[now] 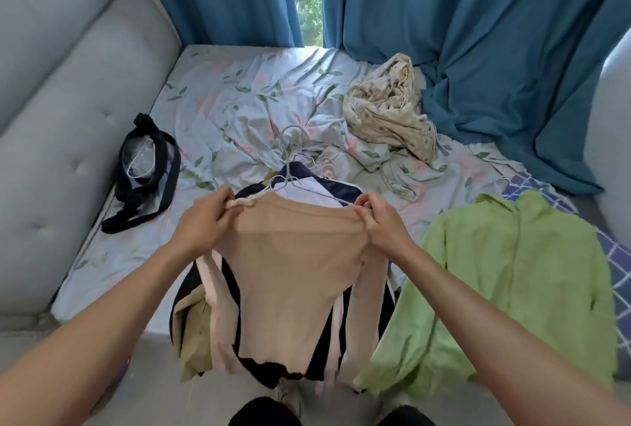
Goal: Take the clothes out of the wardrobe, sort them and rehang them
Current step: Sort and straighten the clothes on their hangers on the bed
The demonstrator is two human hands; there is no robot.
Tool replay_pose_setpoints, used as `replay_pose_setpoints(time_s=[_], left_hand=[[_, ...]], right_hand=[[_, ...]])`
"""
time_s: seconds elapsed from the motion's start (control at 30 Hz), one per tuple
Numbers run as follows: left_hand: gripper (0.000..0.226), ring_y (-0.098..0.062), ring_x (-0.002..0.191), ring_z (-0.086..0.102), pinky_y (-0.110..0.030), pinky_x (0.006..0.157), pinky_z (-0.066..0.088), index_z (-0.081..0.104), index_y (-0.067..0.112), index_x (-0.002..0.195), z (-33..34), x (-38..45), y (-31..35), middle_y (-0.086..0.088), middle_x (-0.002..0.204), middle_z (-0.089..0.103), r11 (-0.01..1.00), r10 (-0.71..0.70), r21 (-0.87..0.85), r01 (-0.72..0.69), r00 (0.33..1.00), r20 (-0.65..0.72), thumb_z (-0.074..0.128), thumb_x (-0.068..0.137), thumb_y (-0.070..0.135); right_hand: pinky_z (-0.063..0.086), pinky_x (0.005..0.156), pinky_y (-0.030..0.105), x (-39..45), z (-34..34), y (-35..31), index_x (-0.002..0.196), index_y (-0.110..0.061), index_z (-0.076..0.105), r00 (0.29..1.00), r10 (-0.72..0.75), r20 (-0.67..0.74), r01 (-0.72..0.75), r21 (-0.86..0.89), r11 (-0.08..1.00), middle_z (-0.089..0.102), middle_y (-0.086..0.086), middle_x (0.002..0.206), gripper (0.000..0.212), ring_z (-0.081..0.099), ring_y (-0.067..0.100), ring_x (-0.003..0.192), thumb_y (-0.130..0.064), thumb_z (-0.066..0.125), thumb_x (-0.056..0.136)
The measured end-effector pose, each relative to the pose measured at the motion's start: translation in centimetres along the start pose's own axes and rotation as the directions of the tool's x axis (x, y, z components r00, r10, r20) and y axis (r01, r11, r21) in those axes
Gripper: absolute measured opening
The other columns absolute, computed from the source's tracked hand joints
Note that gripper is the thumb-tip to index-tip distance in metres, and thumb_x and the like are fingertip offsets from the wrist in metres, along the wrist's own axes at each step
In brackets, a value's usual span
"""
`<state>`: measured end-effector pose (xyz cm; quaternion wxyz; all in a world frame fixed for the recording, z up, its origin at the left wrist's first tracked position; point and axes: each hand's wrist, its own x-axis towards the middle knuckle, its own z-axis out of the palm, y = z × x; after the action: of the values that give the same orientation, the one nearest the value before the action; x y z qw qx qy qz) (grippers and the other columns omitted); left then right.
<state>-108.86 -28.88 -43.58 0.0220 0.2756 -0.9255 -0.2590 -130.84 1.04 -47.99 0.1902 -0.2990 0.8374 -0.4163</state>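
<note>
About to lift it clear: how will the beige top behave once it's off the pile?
Probably floppy: the beige top sags between the left hand and right hand. Likely light, since pinches hold it. Its sleeves may drag.

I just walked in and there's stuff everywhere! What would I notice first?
First, the beige knit top in the middle, held up by its shoulders: the left hand and right hand each pinch a corner, over a pile of clothes on hangers. To the right a bright green shirt lies spread on the bed. Behind, teal curtains hang with a gap showing green leaves.
</note>
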Motion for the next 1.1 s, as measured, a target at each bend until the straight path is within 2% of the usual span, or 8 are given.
replay_pose_setpoints(time_s=[0.17, 0.27, 0.33, 0.4, 0.5, 0.67, 0.8, 1.1], left_hand=[[0.033, -0.016, 0.065, 0.045, -0.037, 0.058, 0.032, 0.043, 0.022, 0.086, -4.9, -6.8, 6.7, 0.004, 0.069, 0.051, 0.998, -0.031, -0.050, 0.027, 0.997, -0.071, 0.075, 0.094, 0.028], [0.036, -0.017, 0.069, 0.051, -0.037, 0.061, 0.037, 0.050, 0.026, 0.084, -6.1, -9.7, 9.7, 0.002, 0.071, 0.056, 0.993, -0.002, -0.119, -0.006, 0.998, -0.063, 0.073, 0.093, 0.052], [0.057, -0.015, 0.067, 0.049, -0.039, 0.063, 0.036, 0.051, 0.017, 0.079, -6.2, -11.2, 11.4, -0.005, 0.069, 0.051, 0.981, 0.065, -0.180, -0.075, 0.996, -0.057, 0.060, 0.092, 0.072], [0.064, -0.017, 0.066, 0.048, -0.044, 0.066, 0.039, 0.050, 0.014, 0.074, -5.9, -12.4, 12.6, -0.007, 0.069, 0.049, 0.965, 0.133, -0.218, -0.146, 0.988, -0.073, 0.051, 0.095, 0.074], [0.047, -0.016, 0.067, 0.053, -0.042, 0.067, 0.041, 0.058, 0.018, 0.078, -5.1, -13.6, 13.9, 0.000, 0.068, 0.055, 0.951, 0.185, -0.234, -0.203, 0.978, -0.096, 0.056, 0.102, 0.058], [0.018, -0.012, 0.070, 0.054, -0.036, 0.068, 0.040, 0.062, 0.024, 0.086, -4.8, -14.1, 14.7, 0.003, 0.075, 0.061, 0.915, 0.291, -0.275, -0.294, 0.955, -0.052, 0.074, 0.093, 0.035], [0.028, -0.014, 0.074, 0.052, -0.033, 0.067, 0.040, 0.056, 0.025, 0.085, -5.7, -15.4, 14.6, 0.003, 0.078, 0.058, 0.900, 0.321, -0.291, -0.323, 0.945, -0.055, 0.084, 0.085, 0.023], [0.034, -0.014, 0.078, 0.061, -0.032, 0.072, 0.048, 0.070, 0.023, 0.081, -4.0, -18.7, 18.7, 0.004, 0.081, 0.068, 0.796, 0.547, -0.379, -0.471, 0.828, 0.120, 0.067, 0.093, 0.055]], right_hand=[[0.042, 0.078, 0.025, -5.9, -6.6, -4.0, 0.105, -0.018, 0.065, 0.989, -0.150, -0.006, 0.150, -0.019, 0.989, 0.058, -0.011, 0.095, 0.005, 0.056, 0.011, 0.090, -0.019, 0.062, 0.101], [0.043, 0.083, 0.022, -9.0, -10.3, -5.0, 0.106, -0.016, 0.068, 0.978, -0.208, -0.015, 0.207, -0.038, 0.978, 0.062, -0.006, 0.101, 0.007, 0.058, 0.010, 0.096, -0.018, 0.067, 0.099], [0.046, 0.087, 0.029, -10.8, -12.3, -5.0, 0.107, -0.016, 0.070, 0.973, -0.228, -0.028, 0.225, -0.078, 0.971, 0.063, -0.005, 0.103, 0.010, 0.060, 0.012, 0.099, -0.019, 0.071, 0.097], [0.049, 0.088, 0.037, -12.6, -13.8, -4.8, 0.106, -0.018, 0.072, 0.977, -0.212, -0.029, 0.206, -0.137, 0.969, 0.062, -0.004, 0.103, 0.011, 0.062, 0.016, 0.100, -0.021, 0.073, 0.095], [0.050, 0.086, 0.044, -15.1, -15.3, -4.8, 0.097, -0.022, 0.069, 0.987, -0.151, -0.048, 0.138, -0.202, 0.970, 0.059, -0.004, 0.098, 0.006, 0.060, 0.020, 0.095, -0.023, 0.073, 0.093], [0.051, 0.077, 0.041, -20.9, -16.0, -6.4, 0.094, -0.028, 0.057, 0.982, -0.113, -0.149, 0.067, -0.285, 0.956, 0.063, -0.013, 0.087, 0.010, 0.060, 0.016, 0.084, -0.025, 0.066, 0.097], [0.047, 0.072, 0.039, -26.2, -15.5, -8.1, 0.093, -0.024, 0.054, 0.945, -0.071, -0.320, -0.016, -0.259, 0.966, 0.064, -0.008, 0.086, 0.011, 0.060, 0.019, 0.083, -0.020, 0.061, 0.100], [0.042, 0.073, 0.034, -37.6, -18.7, -7.2, 0.093, -0.028, 0.053, 0.870, 0.035, -0.492, -0.163, -0.219, 0.962, 0.062, -0.005, 0.092, 0.014, 0.057, 0.015, 0.089, -0.019, 0.061, 0.101]])
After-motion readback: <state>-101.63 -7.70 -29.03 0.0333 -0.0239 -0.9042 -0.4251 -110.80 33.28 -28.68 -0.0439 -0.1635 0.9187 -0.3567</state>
